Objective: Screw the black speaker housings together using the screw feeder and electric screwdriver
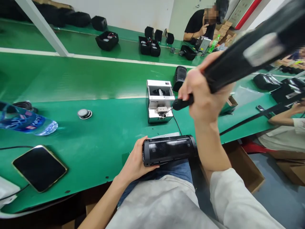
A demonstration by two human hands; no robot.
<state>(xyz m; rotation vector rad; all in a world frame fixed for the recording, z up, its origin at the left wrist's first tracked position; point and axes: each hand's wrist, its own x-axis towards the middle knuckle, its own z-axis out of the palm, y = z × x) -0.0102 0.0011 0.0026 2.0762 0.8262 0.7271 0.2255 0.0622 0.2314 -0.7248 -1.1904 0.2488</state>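
Note:
My left hand [136, 160] is wrapped round the left end of a black cylindrical speaker [168, 149], which lies sideways at the table's front edge above my lap. Raised to the right, my right hand [206, 90] grips a black power screwdriver [240, 54], its body large and blurred near the camera. The tool's dark nose points left, its tip close to the front of a silver screw feeder box [159, 101]. That feeder stands on the green table just beyond the speaker.
A water bottle [30, 122], a phone [40, 168] and round discs [84, 113] lie at left. Behind the feeder stands another black speaker [180, 78]. Open black housings [107, 40] line the far side. A person [201, 25] sits opposite; another's arm [283, 117] is at right.

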